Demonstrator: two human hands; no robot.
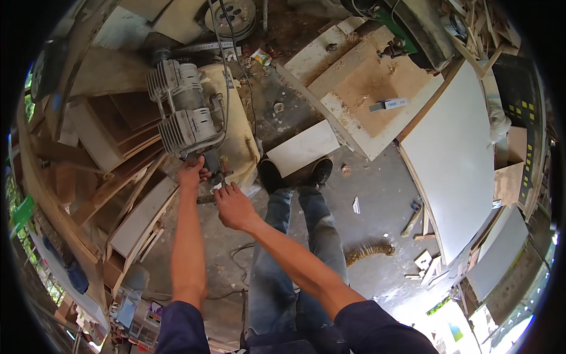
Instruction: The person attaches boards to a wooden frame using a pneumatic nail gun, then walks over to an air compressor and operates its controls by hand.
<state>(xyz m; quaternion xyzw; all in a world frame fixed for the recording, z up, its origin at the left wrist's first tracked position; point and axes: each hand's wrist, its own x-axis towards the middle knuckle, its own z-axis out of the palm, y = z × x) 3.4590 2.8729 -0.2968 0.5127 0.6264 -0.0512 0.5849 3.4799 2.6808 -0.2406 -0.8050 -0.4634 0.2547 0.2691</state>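
An air compressor (pixel 186 106) with two finned grey motor heads sits on a cream tank (pixel 240 135) at the upper left. My left hand (pixel 191 174) is at its near end, fingers curled beside a dark box (pixel 207 160); what they grip, if anything, is hidden. Just to the right, my right hand (pixel 234 206) has its fingertips pinched at a small metal fitting (pixel 219 178) below that box. Black cables (pixel 227 71) run over the tank.
A white board (pixel 303 147) lies by my shoes. Beyond it are sawdust-covered panels (pixel 377 88) with a small labelled box (pixel 389 105). Wood boards (pixel 127 130) are stacked at left. A large white panel (pixel 454 159) stands at right; a coiled hose (pixel 368 253) lies on the floor.
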